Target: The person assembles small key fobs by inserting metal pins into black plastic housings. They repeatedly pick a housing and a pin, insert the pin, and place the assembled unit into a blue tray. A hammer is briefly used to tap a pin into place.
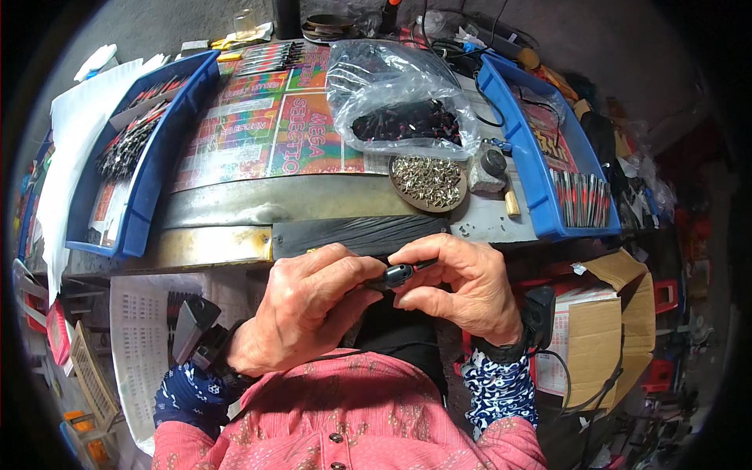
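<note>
My left hand (pixel 301 309) and my right hand (pixel 462 286) meet just in front of the bench edge, both pinching one small black handle-shaped part (pixel 398 274) between thumb and fingers. The part lies level between the two hands, its ends hidden by my fingers. Directly beyond my hands lies a black ribbed mat (pixel 352 233). A round brown dish (pixel 429 183) filled with several small silvery metal pieces sits further back, to the right of centre.
A clear plastic bag (pixel 395 98) of dark red-tipped parts lies behind the dish. A blue tray (pixel 137 168) with dark rods stands on the left; another blue tray (pixel 548 168) with red-banded rods on the right. A cardboard box (pixel 619 313) sits below right.
</note>
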A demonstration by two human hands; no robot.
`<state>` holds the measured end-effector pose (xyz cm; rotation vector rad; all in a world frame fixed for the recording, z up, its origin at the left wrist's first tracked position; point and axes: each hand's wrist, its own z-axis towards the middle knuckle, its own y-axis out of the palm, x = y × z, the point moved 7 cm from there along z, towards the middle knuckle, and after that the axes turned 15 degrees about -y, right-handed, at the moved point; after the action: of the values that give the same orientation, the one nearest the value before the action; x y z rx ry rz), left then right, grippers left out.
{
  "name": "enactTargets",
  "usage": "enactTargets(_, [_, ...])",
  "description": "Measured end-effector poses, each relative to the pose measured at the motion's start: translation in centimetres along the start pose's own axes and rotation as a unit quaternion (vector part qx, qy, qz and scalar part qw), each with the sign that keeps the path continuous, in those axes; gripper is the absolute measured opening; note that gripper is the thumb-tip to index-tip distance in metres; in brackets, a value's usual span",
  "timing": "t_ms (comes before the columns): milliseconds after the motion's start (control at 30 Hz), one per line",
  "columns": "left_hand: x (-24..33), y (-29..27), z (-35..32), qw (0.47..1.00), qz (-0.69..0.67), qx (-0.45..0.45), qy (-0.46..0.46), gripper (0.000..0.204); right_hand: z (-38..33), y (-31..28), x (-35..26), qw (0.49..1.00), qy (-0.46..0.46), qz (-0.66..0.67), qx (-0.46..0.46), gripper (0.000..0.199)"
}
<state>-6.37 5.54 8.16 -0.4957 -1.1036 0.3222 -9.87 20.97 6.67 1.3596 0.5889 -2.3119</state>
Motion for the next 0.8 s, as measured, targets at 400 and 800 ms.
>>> enactTargets(400, [-0.5,-0.1,-0.1,1.000,0.019,0.014,0.000,0.027,-0.3,1.0,-0.5,0.988,-0.063,-0.142,0.005,0.023])
enactTargets(800, [-0.2,-0.1,-0.9,0.998,0.041,0.040,0.035,0.029,-0.1,1.2,-1.3,0.975,-0.115,-0.185,-0.032,0.021])
